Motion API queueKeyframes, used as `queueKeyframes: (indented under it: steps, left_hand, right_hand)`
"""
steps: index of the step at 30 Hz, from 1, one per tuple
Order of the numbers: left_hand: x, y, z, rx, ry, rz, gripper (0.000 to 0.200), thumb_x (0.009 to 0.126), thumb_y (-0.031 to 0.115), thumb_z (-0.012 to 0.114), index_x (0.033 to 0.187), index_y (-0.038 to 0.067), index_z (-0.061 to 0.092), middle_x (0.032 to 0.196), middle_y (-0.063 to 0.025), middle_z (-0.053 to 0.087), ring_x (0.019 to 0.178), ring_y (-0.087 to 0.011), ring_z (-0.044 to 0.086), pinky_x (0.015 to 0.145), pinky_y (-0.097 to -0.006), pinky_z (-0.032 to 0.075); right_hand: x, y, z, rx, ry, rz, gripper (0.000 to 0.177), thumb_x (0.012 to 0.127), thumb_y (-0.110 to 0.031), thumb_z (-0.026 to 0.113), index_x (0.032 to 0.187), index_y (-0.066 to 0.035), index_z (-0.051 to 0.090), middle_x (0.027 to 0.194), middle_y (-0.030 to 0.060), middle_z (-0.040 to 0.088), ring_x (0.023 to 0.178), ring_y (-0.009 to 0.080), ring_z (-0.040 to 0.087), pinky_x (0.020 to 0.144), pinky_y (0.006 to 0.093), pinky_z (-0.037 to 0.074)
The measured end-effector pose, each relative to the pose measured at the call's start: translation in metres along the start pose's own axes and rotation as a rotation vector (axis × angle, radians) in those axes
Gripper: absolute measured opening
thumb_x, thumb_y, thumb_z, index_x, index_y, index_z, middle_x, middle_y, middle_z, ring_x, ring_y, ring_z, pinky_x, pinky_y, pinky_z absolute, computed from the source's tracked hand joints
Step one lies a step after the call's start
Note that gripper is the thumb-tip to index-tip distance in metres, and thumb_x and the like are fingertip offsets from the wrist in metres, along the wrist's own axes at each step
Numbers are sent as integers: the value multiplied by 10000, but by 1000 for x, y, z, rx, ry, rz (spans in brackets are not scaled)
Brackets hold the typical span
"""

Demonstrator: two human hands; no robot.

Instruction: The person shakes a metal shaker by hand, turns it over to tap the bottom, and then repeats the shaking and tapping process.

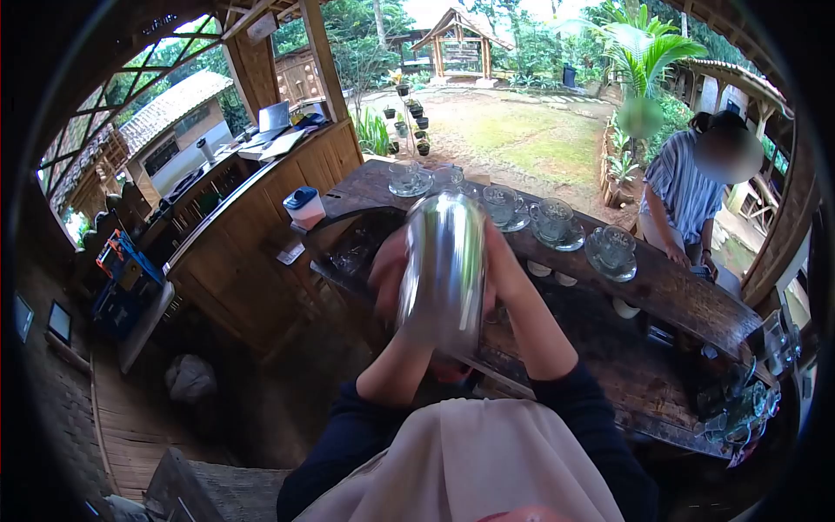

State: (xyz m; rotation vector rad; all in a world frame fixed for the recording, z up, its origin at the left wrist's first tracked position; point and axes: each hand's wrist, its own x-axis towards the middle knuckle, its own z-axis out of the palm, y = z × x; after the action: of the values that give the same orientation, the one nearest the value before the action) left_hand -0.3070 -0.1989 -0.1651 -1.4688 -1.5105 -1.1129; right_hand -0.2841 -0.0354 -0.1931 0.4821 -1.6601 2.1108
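A shiny metal cylinder (pixel 445 270) is held up in front of my chest, above the dark wooden counter. My left hand (pixel 390 271) wraps round its left side, partly blurred. On the right side my right hand (pixel 497 261) presses against it, its fingers mostly behind the metal. Just beyond stand glass cups on saucers in a row: one at the left (pixel 410 180), one right of the cylinder (pixel 502 207), another (pixel 556 224), and one farther right (pixel 612 252).
A container with a blue lid (pixel 304 208) stands left of the cylinder. A person (pixel 683 191) in a striped top is across the counter (pixel 687 291) at the right. Several glasses (pixel 748 409) crowd the right end. A wooden desk (pixel 261 217) stands at the left.
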Motion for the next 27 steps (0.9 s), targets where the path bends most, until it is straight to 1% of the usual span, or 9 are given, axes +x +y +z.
queueKeyframes:
  steps: [4, 7, 13, 15, 18, 20, 21, 23, 27]
  left_hand:
    - [-4, -47, 99, -909, 390, -622, 669, 727, 138, 747, 1264, -10, 376, 1157, -93, 507, 984, -184, 549, 877, -294, 434]
    - [17, -24, 44, -142, 483, -11, 812, 609, 165, 824, 1249, 35, 340, 1081, -128, 503, 1028, -240, 509, 832, -340, 449]
    - [58, 28, 50, -708, 1022, 645, 697, 780, 202, 698, 1310, -28, 307, 1214, -201, 474, 1040, -315, 557, 857, -394, 497]
    - [9, 1, 69, -782, 356, -308, 764, 709, 158, 763, 1303, -11, 314, 1231, -168, 478, 1033, -288, 565, 856, -373, 492]
    - [12, -34, 104, -968, -319, -782, 743, 704, 213, 774, 1279, -4, 356, 1242, -160, 467, 1094, -274, 524, 905, -390, 458]
    - [12, -22, 126, -377, -7, -80, 712, 694, 253, 783, 1242, -5, 410, 1236, -148, 476, 1117, -240, 509, 905, -369, 458]
    - [38, 10, 122, -867, 546, 120, 732, 676, 293, 797, 1242, 10, 430, 1231, -136, 477, 1143, -242, 488, 910, -379, 454]
    - [-16, 7, 76, -836, 148, 72, 873, 581, 268, 859, 1272, 93, 355, 1304, -136, 366, 1158, -346, 465, 947, -434, 432]
    - [28, 47, 83, -761, 403, 340, 900, 604, 394, 821, 1293, 147, 297, 1235, -118, 356, 1149, -327, 423, 944, -457, 393]
  right_hand:
    - [-5, 30, -56, -78, 279, 231, 721, 879, -597, 384, 1299, -12, 359, 1187, 113, 511, 1055, 196, 525, 934, 369, 378]
    - [-15, -16, -2, -219, 194, -208, 821, 837, -623, 444, 1332, 17, 308, 1265, 153, 419, 1154, 244, 437, 990, 396, 304]
    - [-38, -54, 22, -678, -124, -587, 975, 737, -701, 514, 1362, 5, 264, 1329, 172, 334, 1230, 300, 344, 1005, 439, 262]
    - [-40, -29, -1, -281, 281, -204, 878, 789, -663, 480, 1372, -44, 256, 1323, 141, 366, 1211, 279, 390, 973, 437, 310]
    - [-54, -6, -69, -190, 447, 202, 774, 843, -614, 432, 1379, -87, 245, 1308, 111, 408, 1196, 241, 422, 944, 413, 352]
    - [-56, -24, -66, -213, 556, 34, 726, 866, -592, 395, 1380, -101, 245, 1284, 103, 444, 1199, 224, 422, 929, 401, 372]
    - [-59, -41, -48, -253, 500, -152, 781, 849, -612, 422, 1375, -64, 242, 1304, 122, 424, 1195, 224, 419, 954, 412, 350]
    - [-66, -72, -14, -434, 312, -422, 1013, 707, -713, 543, 1344, 25, 268, 1273, 164, 412, 1211, 250, 379, 996, 394, 294]
    - [-80, -113, -7, -832, 161, -637, 1024, 661, -756, 545, 1306, 18, 356, 1255, 167, 413, 1206, 256, 377, 999, 379, 292]
